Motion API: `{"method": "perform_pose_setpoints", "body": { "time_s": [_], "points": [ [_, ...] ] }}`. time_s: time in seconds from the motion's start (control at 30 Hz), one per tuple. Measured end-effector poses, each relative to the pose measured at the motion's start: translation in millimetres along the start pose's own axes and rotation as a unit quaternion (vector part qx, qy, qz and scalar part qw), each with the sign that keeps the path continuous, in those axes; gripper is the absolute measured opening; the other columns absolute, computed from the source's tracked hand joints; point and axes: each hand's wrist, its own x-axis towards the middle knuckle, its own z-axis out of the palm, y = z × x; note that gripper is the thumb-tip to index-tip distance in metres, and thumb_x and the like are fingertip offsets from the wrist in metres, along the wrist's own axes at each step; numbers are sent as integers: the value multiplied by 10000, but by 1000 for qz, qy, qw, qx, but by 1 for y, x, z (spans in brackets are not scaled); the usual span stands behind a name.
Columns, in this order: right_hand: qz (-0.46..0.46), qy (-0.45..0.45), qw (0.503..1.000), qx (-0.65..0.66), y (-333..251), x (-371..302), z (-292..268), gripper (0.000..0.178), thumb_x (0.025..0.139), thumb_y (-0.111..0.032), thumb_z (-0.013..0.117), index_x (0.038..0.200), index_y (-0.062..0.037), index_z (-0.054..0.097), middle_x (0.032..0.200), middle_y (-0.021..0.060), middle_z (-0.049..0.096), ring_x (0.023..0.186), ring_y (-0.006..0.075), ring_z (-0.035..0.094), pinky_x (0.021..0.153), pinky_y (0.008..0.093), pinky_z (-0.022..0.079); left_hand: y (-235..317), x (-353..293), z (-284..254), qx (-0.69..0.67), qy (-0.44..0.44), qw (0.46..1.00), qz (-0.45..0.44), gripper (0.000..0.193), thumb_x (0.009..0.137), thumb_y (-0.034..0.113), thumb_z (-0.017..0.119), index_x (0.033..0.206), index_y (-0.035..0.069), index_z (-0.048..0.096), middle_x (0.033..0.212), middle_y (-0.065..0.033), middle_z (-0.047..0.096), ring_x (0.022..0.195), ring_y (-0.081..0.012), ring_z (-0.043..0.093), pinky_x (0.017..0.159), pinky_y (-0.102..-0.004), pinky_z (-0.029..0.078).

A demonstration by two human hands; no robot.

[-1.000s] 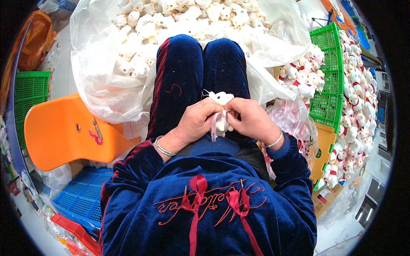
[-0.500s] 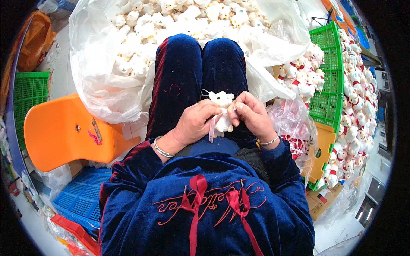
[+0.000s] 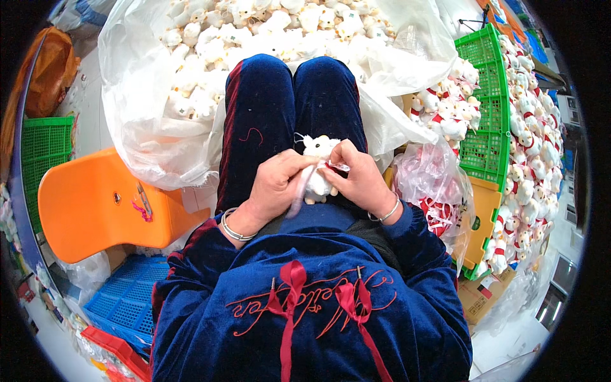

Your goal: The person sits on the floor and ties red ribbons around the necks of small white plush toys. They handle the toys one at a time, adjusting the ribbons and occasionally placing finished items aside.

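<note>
A small white plush toy (image 3: 317, 148) with dark eyes and a thin loop at its head sits upright over my lap, facing away from my body. My left hand (image 3: 278, 183) is closed in a pinch at the toy's left side. From its fingers hangs a pale strip (image 3: 298, 194), blurred by motion. My right hand (image 3: 361, 178) is closed too, thumb and forefinger pinching a small red and white band (image 3: 335, 166) at the toy's neck. How far the band goes round the neck is hidden by my fingers.
A large clear plastic bag (image 3: 137, 127) of white plush toys lies beyond my knees. To the right are a clear bag of red pieces (image 3: 439, 213), a green crate (image 3: 485, 95) and heaped toys with red neckbands (image 3: 527, 153). An orange chair (image 3: 95, 207) and blue crate (image 3: 124, 296) stand left.
Red now shows at the toy's neck by my right fingertips. The pale strip has swung left with my left hand. Toy and hands sit slightly further left in the picture.
</note>
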Motion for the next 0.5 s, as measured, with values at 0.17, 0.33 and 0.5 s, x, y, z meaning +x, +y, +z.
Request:
{"method": "perform_pose_setpoints", "body": {
  "time_s": [0.17,0.33,0.5],
  "points": [
    [-26,34,997,-64,8,-5,7,234,864,-203,756,969,-68,596,810,151,671,746,355,662,662,422,495,3,-1,2,-193,-77,973,-101,165,914,2,655,1061,13,730,986,-94,708,881,-165,674,784,-281,526],
    [-104,55,989,-93,6,-7,8,170,823,-154,758,942,-83,659,791,116,677,705,316,649,640,386,465,-6,2,-9,-240,-146,955,-99,138,920,8,635,1026,-30,717,1047,-104,700,951,-156,663,815,-296,529],
    [-120,85,984,-98,8,-9,11,151,827,-108,739,951,-70,663,801,107,678,700,305,633,652,397,468,1,-2,4,-261,-102,926,-253,120,971,106,690,1041,10,676,989,-8,694,843,-43,619,749,-201,515]
  ]
}}
